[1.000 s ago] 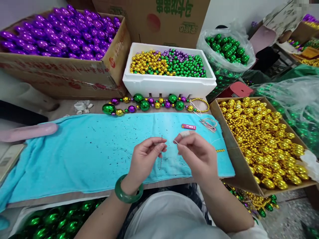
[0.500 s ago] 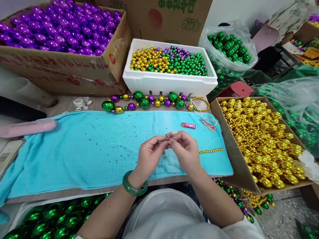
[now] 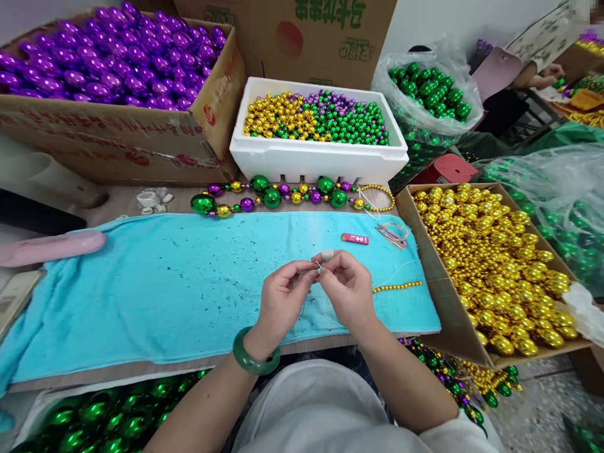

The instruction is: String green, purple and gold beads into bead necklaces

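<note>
Above the blue towel (image 3: pixel 155 302), my left hand (image 3: pixel 286 296) and my right hand (image 3: pixel 348 286) meet, both closed in a pinch on a thin white cord (image 3: pixel 318 265). The cord's short end pokes up between the fingertips; whether it is knotted there I cannot make out. From behind my right hand a short string of small gold beads (image 3: pixel 399 287) lies on the towel, with a loose white thread (image 3: pixel 401 269) above it. A pink lighter (image 3: pixel 355 239) rests just beyond my hands.
A finished-looking bead necklace (image 3: pixel 272 198) lies behind the towel. Boxes hold purple beads (image 3: pixel 117 60), mixed small beads (image 3: pixel 316 118) and gold beads (image 3: pixel 495 270). A coil of cord (image 3: pixel 392 234) sits at right. Another person's hand (image 3: pixel 547 75) shows at far right.
My hands stay pinched together with only slight finger movement. The thin strand hanging below them shows less now. At far right, the other person's hand has come into clearer view.
</note>
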Motion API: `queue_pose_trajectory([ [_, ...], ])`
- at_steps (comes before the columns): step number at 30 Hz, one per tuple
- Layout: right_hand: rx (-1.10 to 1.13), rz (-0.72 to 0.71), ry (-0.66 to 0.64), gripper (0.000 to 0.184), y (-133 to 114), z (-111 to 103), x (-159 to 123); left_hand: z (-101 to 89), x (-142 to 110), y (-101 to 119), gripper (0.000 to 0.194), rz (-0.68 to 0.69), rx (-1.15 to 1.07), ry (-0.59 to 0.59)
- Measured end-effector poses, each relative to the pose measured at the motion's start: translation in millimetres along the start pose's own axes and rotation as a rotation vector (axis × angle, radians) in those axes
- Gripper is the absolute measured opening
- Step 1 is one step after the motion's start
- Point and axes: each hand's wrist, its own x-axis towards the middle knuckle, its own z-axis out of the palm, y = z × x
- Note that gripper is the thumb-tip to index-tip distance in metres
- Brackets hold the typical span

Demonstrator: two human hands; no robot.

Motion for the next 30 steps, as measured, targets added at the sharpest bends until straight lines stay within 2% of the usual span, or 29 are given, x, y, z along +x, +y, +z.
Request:
queue_pose_trajectory([
  [19,-0.014,-0.02,-0.008,0.005,5.4,-3.7,3.7,-2.7,-3.0,-8.6,0.018,0.142,0.178,-0.027],
  [30,-0.022,-0.029,-0.013,0.008,9.5,-4.6,4.3,0.1,-1.5,-8.5,0.016,0.106,0.151,-0.022],
])
